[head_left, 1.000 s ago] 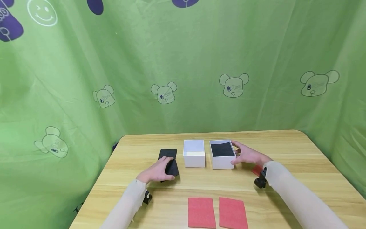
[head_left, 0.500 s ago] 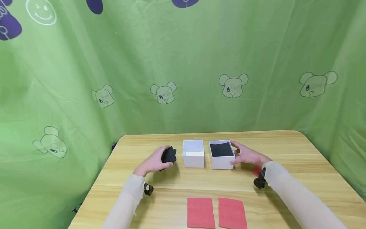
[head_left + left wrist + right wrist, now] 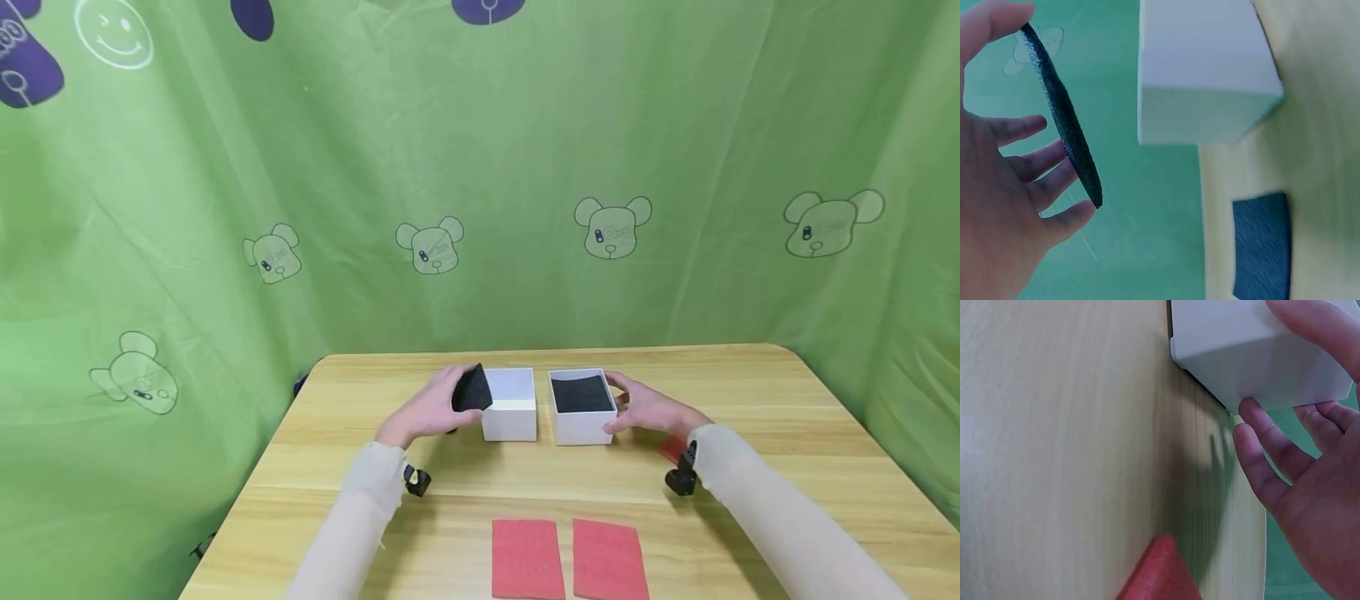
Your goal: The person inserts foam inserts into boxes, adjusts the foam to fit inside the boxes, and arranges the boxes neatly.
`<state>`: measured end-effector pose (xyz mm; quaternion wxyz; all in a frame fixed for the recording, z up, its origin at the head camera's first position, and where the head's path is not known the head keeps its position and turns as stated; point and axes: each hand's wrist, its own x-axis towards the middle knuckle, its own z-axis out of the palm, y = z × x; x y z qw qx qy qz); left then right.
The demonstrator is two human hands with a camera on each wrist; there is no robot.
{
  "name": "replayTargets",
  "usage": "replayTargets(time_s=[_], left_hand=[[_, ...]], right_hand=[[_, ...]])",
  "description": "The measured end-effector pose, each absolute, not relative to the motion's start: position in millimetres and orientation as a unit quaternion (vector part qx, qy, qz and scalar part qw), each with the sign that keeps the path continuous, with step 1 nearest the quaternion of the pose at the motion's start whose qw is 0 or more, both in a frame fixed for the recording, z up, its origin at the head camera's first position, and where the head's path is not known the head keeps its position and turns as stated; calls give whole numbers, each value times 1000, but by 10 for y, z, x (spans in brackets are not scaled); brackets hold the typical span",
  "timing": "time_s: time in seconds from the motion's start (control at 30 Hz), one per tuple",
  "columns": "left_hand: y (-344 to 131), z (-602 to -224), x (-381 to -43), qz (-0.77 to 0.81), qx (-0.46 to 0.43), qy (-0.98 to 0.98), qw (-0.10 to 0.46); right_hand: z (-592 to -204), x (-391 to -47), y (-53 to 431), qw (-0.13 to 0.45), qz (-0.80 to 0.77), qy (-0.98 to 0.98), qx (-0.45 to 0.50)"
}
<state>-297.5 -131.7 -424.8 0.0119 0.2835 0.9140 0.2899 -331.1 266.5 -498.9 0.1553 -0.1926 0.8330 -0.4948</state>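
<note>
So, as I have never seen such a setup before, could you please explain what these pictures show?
There is no machine here: a person works with two bare hands. The wide picture comes from a camera worn on the head; the two closer ones come from small black cameras on the wrists. On the pale wooden table stand a left open white box and a right open white box. The left hand holds a thin black felt-like sheet near the left box. The right hand holds the right box, which contains another black sheet. Two rectangular red sheets lie nearest the person; a red piece partly shows by the right wrist.
</note>
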Motion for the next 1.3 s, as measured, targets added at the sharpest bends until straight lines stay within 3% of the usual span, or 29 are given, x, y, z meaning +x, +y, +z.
replayTargets(time_s=[0.47, 1.3], left_hand=[[-645, -3977, -2990, 184, 361, 914, -1], [276, -4200, -3194, 115, 400, 909, 24]], right_hand=[[-4958, -3274, 2661, 158, -495, 835, -185], [-4983, -3288, 2680, 167, -492, 832, -195]])
